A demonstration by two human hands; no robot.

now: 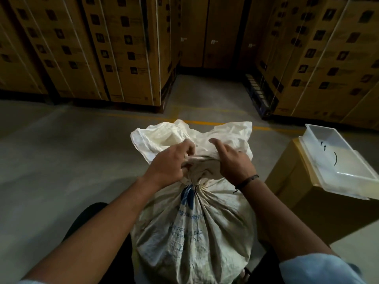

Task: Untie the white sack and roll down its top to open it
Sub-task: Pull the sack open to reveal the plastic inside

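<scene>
- The white woven sack (194,232) stood upright on the concrete floor (61,160), close in front of the person. It was well short of the stacked cartons (123,48) at the floor's far edge and just beside a cardboard box (297,201) that carried a clear plastic tray (352,171).
- Its body bulged full below a cinched neck (194,184), so it was probably heavy enough to stay put under a pull.
- The cloth looked soft and crinkly, likely a little slick, and the loose top (184,134) flared limply above the neck.
- The best hold seemed to be the bunched fabric right at the cinch.
- The neck lay in shadow, so it could not be told whether a cord or the sack's own cloth made the knot.
- The left hand (170,165) reached in palm down, its grip closed on a fold just above the neck.
- The right hand (233,162) mirrored it, fingers curled into the fabric and thumb raised.
</scene>
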